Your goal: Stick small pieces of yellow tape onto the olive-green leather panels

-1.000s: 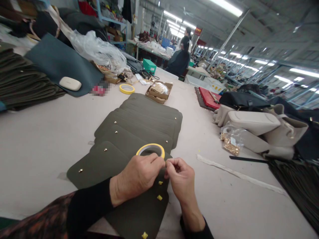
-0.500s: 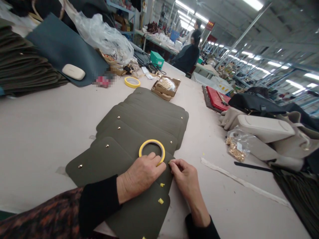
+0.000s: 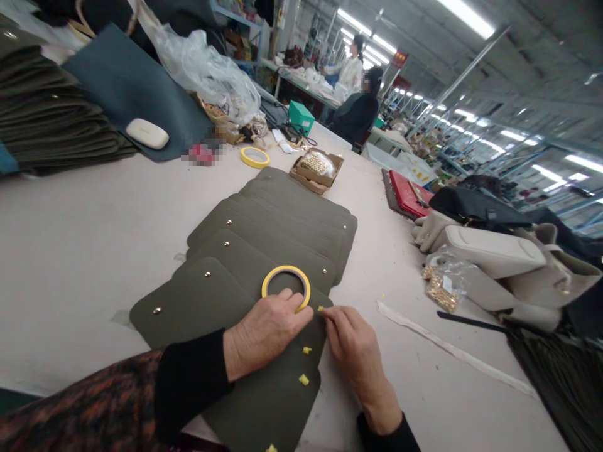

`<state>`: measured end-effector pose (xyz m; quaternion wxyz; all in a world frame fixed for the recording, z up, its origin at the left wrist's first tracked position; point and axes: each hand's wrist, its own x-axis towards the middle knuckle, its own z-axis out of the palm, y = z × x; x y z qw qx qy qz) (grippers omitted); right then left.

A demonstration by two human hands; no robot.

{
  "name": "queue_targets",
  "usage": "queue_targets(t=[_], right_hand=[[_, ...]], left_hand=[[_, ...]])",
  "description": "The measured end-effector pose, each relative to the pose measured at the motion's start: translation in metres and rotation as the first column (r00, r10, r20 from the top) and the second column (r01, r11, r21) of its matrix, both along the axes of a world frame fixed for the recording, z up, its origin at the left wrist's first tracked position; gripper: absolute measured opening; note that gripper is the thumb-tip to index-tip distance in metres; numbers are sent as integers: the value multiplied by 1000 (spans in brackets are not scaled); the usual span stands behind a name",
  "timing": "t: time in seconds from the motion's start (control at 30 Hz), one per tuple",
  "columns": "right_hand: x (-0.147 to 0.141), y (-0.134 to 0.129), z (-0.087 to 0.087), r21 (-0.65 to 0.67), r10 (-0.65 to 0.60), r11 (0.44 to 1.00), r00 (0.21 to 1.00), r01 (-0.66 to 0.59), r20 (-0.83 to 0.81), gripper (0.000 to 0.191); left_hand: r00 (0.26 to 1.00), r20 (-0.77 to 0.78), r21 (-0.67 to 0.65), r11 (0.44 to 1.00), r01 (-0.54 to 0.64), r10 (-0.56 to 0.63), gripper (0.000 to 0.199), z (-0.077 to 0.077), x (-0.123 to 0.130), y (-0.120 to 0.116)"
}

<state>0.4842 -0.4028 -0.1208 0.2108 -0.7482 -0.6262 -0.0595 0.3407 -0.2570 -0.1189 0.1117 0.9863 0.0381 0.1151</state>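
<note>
Overlapping dark olive panels (image 3: 264, 226) with small gold studs (image 3: 207, 274) are fanned across the table. My left hand (image 3: 268, 329) is closed on the near edge of a yellow tape roll (image 3: 267, 280), which lies over the panels. At the right edge of a panel, my right hand (image 3: 353, 336) has its fingertips pinched beside a small yellow tape piece (image 3: 321, 308). More yellow bits (image 3: 304, 380) stick to the panels below. Whether the right fingertips hold the piece is too small to tell.
Behind the panels are another yellow roll (image 3: 255, 157) and a cardboard box of gold parts (image 3: 316, 169). Beige bags (image 3: 494, 248) and a white strip (image 3: 452, 348) lie right. Dark pieces are stacked left (image 3: 51, 119). A person in dark clothes (image 3: 355, 116) sits beyond the table.
My right hand has shifted slightly and its fingers have drawn closer together, leaving the yellow piece more visible. The camera view has turned a little. My left hand keeps its grip on the roll.
</note>
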Motion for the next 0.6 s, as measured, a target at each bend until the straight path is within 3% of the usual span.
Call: queue_targets(t=[0.07,0.17,0.37,0.6], right_hand=[[-1,3,-2,-67,26,997,998,-22,57,22],[1,13,-4,-165,-61,984,998,65,32,22],[4,23,5,-276,-291,938,909,210,-299,13],[-16,7,27,-432,-248,902,811,-6,-530,12]], left_hand=[[1000,-7,4,1000,-12,12,11,1,0,0],[1000,-21,23,1000,2,-1,10,2,-3,2],[998,-39,32,998,53,-52,11,3,-12,12],[993,114,-42,999,6,-1,14,10,-12,29]])
